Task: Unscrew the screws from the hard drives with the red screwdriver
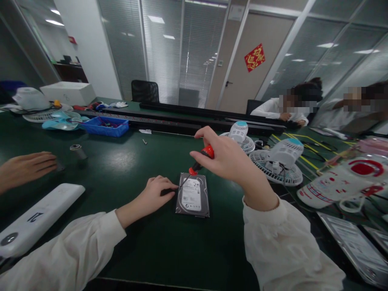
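A hard drive (191,195) with a white label lies flat on the green table. In my right hand (232,155) is a screwdriver (197,166) with a red and black handle, held at a tilt above the drive. Its thin shaft slopes down to the drive's upper left edge. My left hand (157,194) rests beside that edge, index finger stretched to the screwdriver's tip and thumb a little apart below it. Whether a screw sits at the tip is too small to tell.
Another person's hand (28,167) is at the left, above a white device (42,214). A metal cylinder (78,151) and a blue tray (106,126) stand farther back. Fan parts (277,161), a white bottle (339,182) and more drives (351,242) are right.
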`<action>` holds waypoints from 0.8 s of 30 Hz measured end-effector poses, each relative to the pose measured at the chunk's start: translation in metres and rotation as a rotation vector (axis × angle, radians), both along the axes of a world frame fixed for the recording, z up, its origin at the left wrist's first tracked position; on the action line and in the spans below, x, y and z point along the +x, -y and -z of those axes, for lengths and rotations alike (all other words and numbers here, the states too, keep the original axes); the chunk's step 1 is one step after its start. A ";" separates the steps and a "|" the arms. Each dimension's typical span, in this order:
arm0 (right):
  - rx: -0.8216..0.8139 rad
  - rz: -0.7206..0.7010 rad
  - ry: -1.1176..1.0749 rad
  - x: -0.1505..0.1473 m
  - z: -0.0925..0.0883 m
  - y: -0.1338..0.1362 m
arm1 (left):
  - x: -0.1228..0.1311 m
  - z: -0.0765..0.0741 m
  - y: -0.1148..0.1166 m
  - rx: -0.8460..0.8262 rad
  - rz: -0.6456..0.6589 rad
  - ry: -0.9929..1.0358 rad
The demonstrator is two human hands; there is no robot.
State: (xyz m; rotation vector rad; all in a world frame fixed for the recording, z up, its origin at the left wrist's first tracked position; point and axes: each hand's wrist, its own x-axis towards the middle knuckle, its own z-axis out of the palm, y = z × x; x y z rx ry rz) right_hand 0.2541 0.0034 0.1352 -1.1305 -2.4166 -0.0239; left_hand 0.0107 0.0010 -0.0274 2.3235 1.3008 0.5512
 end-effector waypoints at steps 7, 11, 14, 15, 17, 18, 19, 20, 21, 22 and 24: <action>-0.098 -0.222 -0.072 0.007 -0.001 0.000 | -0.001 0.001 0.000 0.004 0.009 0.015; -0.141 -0.255 -0.066 0.005 -0.002 0.001 | -0.001 0.000 0.000 0.012 0.022 0.019; -0.081 -0.094 -0.008 0.004 -0.002 0.002 | -0.001 0.000 0.000 0.011 0.024 0.015; -0.077 -0.084 -0.012 0.005 -0.002 0.002 | -0.001 0.000 0.000 0.010 0.021 0.013; -0.101 -0.142 -0.047 0.007 -0.001 0.000 | -0.002 0.001 -0.001 0.009 0.017 0.017; -0.119 -0.186 -0.067 0.008 0.000 0.000 | -0.002 0.002 -0.001 0.011 0.019 0.023; -0.134 -0.223 -0.080 0.009 0.000 -0.001 | -0.003 0.004 -0.001 0.013 0.022 0.029; -0.142 -0.245 -0.086 0.009 0.000 -0.002 | -0.003 0.005 -0.002 0.015 0.023 0.034; -0.149 -0.251 -0.084 0.009 0.000 -0.002 | -0.003 0.006 -0.002 0.017 0.023 0.036; -0.151 -0.242 -0.078 0.008 0.000 -0.002 | -0.003 0.007 -0.002 0.018 0.022 0.036; -0.123 -0.163 -0.051 0.007 -0.001 -0.001 | -0.004 0.008 -0.003 0.019 0.015 0.032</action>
